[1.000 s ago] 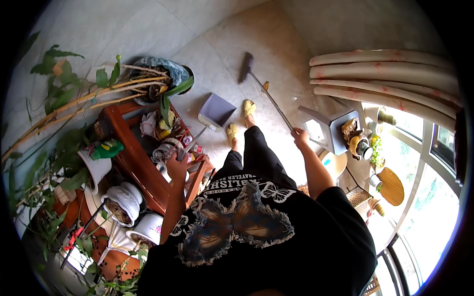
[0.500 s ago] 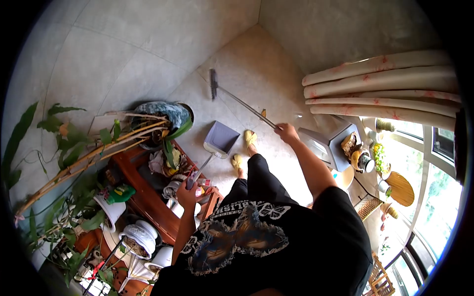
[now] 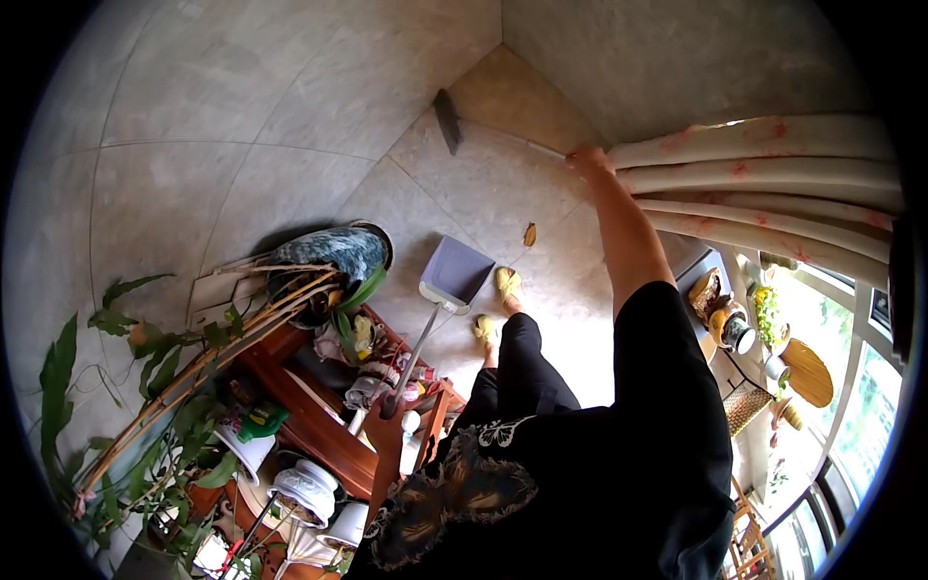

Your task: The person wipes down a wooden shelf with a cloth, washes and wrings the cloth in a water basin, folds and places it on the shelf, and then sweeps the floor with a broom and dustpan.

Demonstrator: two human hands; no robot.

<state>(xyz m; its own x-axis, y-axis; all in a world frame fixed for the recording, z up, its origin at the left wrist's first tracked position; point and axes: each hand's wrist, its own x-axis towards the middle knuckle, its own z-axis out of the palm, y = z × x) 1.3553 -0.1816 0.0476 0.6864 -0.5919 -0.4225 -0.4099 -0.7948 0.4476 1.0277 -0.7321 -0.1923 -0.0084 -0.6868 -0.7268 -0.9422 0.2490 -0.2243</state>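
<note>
My right hand [image 3: 588,162] is closed around the metal handle of a broom [image 3: 448,123], stretched out forward beside the curtain. The broom's dark head is against the floor near the wall, its bristles hard to make out. My left hand [image 3: 385,425] grips the long handle of a grey dustpan [image 3: 456,271], low and beside the wooden cabinet. The dustpan's tray rests on the floor just ahead of my yellow slippers [image 3: 507,282]. A dry brown leaf [image 3: 530,234] lies on the tiles between the broom and my feet.
To the left stand a blue-grey plant pot [image 3: 338,253] and a reddish wooden cabinet [image 3: 300,411] crowded with items, with long plant stems across it. A pale flowered curtain [image 3: 754,159] hangs at right, above a stand with ornaments. Grey walls meet in the corner ahead.
My right hand has moved forward and slightly right, taking the broom head toward the corner. My left hand still holds the dustpan. The view has shifted a little.
</note>
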